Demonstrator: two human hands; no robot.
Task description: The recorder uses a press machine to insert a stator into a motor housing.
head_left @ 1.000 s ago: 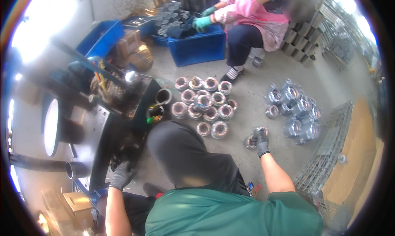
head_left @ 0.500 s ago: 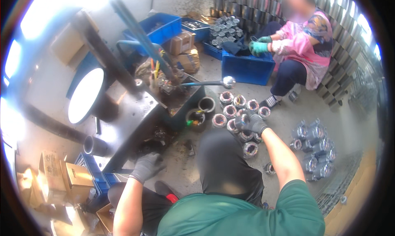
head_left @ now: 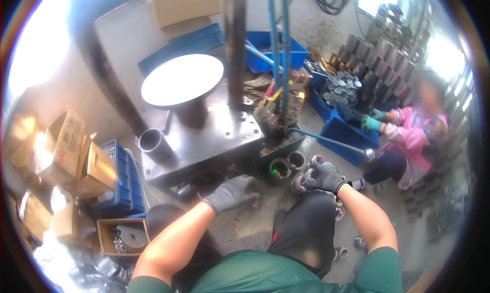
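My right hand (head_left: 326, 177), in a dark grey glove, is closed round a motor stator (head_left: 307, 178), a short metal ring with windings, above the floor in front of my knee. The fingers cover part of it. Other stators stand close by, partly hidden by the hand and my leg. My left hand (head_left: 233, 193), gloved alike, is in front of the metal press table (head_left: 204, 152); its fingers are apart and nothing shows in them. On that table are a round white-topped plate (head_left: 182, 81) on a post and an upright metal sleeve (head_left: 152, 141).
Two grey cylinders (head_left: 296, 160) stand beside the table's right end. A long lever with a ball end (head_left: 368, 154) reaches out over the floor. At the right, a co-worker in pink (head_left: 416, 150) sits by a blue crate (head_left: 349, 139). Cardboard boxes (head_left: 61, 147) and a blue crate (head_left: 118, 183) line the left.
My view has swung left toward the press table. The right hand has brought the stator off the group and nearer the table; the left hand has moved up along the table's front.
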